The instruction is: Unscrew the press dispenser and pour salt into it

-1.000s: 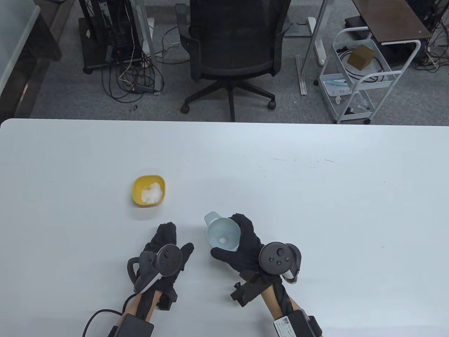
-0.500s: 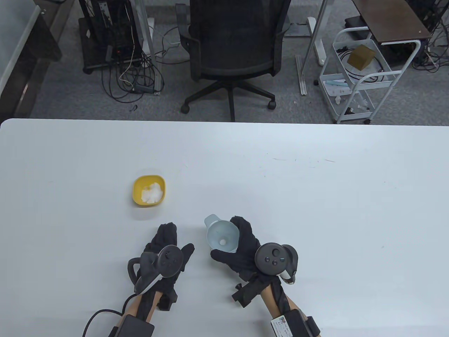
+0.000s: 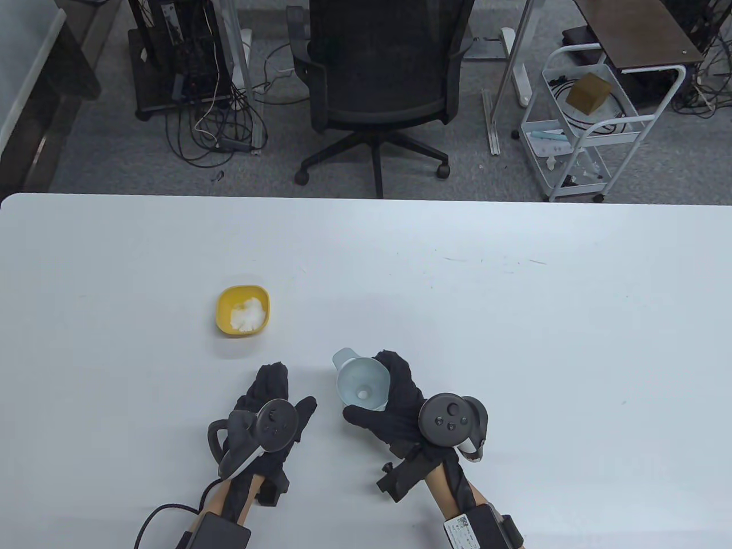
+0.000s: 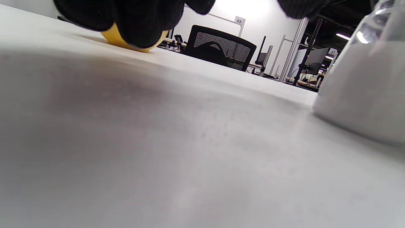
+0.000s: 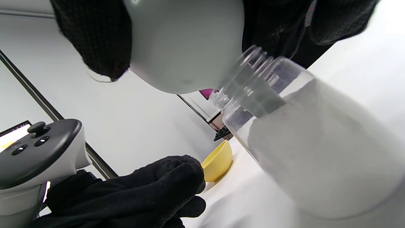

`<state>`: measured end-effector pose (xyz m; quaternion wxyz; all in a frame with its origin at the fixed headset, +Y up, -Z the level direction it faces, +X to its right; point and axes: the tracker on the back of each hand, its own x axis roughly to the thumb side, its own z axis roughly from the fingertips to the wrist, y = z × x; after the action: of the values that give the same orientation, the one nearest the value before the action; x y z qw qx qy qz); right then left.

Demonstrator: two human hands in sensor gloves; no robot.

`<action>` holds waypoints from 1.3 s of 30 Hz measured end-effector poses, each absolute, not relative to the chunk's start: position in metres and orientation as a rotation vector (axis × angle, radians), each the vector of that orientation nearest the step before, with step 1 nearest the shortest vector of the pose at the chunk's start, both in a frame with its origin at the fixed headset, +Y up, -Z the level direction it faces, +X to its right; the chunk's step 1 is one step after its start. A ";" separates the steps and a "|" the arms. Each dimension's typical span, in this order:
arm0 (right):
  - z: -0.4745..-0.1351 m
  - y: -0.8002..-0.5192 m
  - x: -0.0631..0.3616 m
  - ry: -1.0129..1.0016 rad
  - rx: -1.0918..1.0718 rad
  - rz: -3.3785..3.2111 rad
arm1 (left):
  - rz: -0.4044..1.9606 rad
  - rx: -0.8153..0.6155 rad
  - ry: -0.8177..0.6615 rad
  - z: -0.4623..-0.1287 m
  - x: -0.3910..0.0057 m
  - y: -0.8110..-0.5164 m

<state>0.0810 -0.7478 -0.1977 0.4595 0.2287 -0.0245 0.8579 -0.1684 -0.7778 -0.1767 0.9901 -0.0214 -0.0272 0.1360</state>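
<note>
My right hand [image 3: 394,409] grips a pale grey funnel [image 3: 362,387] by its rim, with a few white grains at its hole. The right wrist view shows the funnel [image 5: 186,41] held at the open threaded neck of the clear dispenser bottle [image 5: 316,148], which stands on the table largely full of white salt. Whether the spout sits in the neck is hidden. My left hand [image 3: 273,394] lies flat and empty on the table, left of the bottle [image 4: 364,88]. A yellow bowl [image 3: 243,311] with some salt sits further back left. No pump head is in view.
The white table [image 3: 514,320] ends at a far edge, with an office chair [image 3: 380,74] and a white cart [image 3: 583,126] on the floor beyond. In the left wrist view the yellow bowl [image 4: 126,42] shows just past my fingertips [image 4: 142,22].
My right hand and the funnel have shifted very slightly left. The left hand and the bowl have not moved.
</note>
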 end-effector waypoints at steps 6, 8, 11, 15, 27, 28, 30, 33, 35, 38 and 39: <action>-0.197 -0.742 0.082 -0.084 0.571 2.104 | 0.273 -0.043 -0.055 -0.177 -0.168 -0.778; -0.197 -0.742 0.082 -0.083 0.571 2.100 | 0.273 -0.043 -0.054 -0.177 -0.168 -0.778; -0.198 -0.742 0.083 -0.087 0.571 2.096 | 0.273 -0.043 -0.055 -0.177 -0.168 -0.778; -0.198 -0.742 0.084 -0.093 0.569 2.092 | 0.273 -0.043 -0.055 -0.177 -0.168 -0.778; -0.201 -0.759 0.080 -0.067 0.580 2.259 | 0.268 -0.048 -0.059 -0.177 -0.168 -0.778; -0.200 -0.763 0.088 -0.089 0.599 2.259 | 0.268 -0.046 -0.060 -0.176 -0.168 -0.778; -0.201 -0.760 0.084 -0.056 0.502 2.118 | 0.268 -0.045 -0.063 -0.176 -0.167 -0.777; -0.199 -0.758 0.084 -0.101 0.582 2.240 | 0.260 -0.046 -0.068 -0.175 -0.166 -0.777; -0.199 -0.759 0.083 -0.091 0.576 2.213 | 0.263 -0.047 -0.067 -0.175 -0.166 -0.777; -0.199 -0.757 0.083 -0.073 0.579 2.209 | 0.267 -0.048 -0.066 -0.175 -0.166 -0.777; -0.199 -0.757 0.082 -0.071 0.581 2.214 | 0.267 -0.048 -0.065 -0.175 -0.166 -0.777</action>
<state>0.0825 -0.7569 -0.1987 0.4131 0.2309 -0.0283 0.8805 -0.1660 -0.7775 -0.1755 0.9903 -0.0238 -0.0325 0.1330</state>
